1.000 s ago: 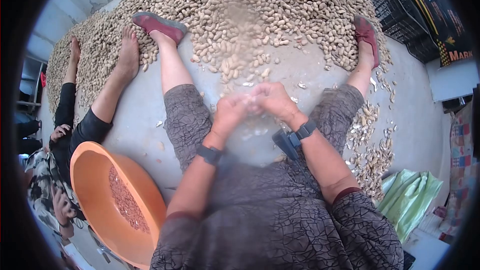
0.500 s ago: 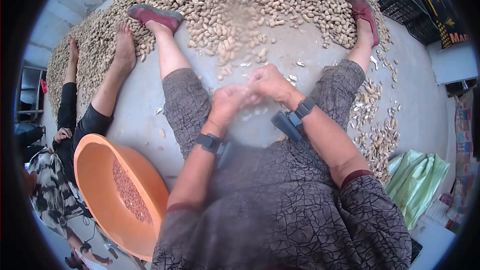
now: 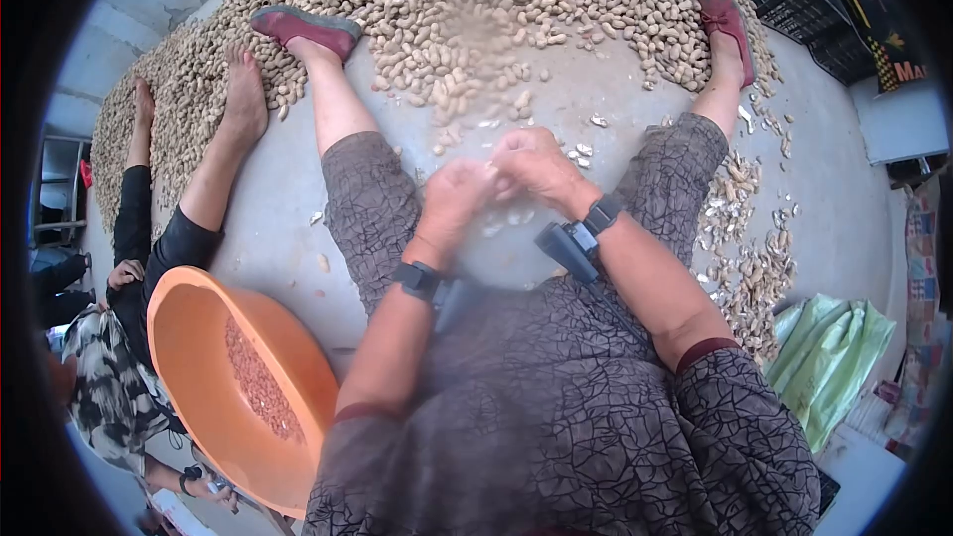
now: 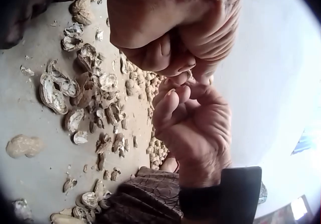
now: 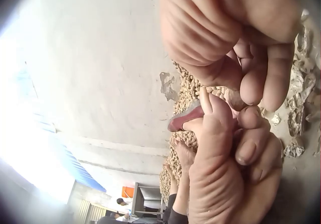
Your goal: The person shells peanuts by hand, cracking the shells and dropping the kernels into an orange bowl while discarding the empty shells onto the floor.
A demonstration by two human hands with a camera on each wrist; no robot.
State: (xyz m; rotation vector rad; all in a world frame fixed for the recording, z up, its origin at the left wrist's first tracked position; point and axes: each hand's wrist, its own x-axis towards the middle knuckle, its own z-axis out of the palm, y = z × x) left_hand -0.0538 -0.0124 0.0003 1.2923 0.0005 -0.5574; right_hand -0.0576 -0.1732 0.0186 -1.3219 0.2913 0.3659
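Above the floor between the outstretched legs, my left hand (image 3: pixel 455 206) and right hand (image 3: pixel 542 169) meet at their fingertips. Both have curled fingers, with the thumbs pressed in close. A small brownish peanut (image 5: pixel 234 99) shows between the thumbs and fingertips in the right wrist view, pinched from both sides and mostly hidden by the fingers. Below the hands, broken peanut shells (image 4: pixel 95 91) lie scattered on the floor, some split open with pale insides. One whole peanut (image 4: pixel 24 146) lies apart from them.
A large peanut heap (image 3: pixel 556 0) spreads beyond the feet. An orange basin (image 3: pixel 189 337) with shelled reddish kernels (image 3: pixel 260 382) stands at left, near another seated person (image 3: pixel 109 387). At right are more shells (image 3: pixel 749 278), a green sack (image 3: pixel 834 362) and a black crate (image 3: pixel 809 20).
The hands stay together at nearly the same place, with small finger movements. The head view has shifted slightly. The other person's hand at left has moved lower.
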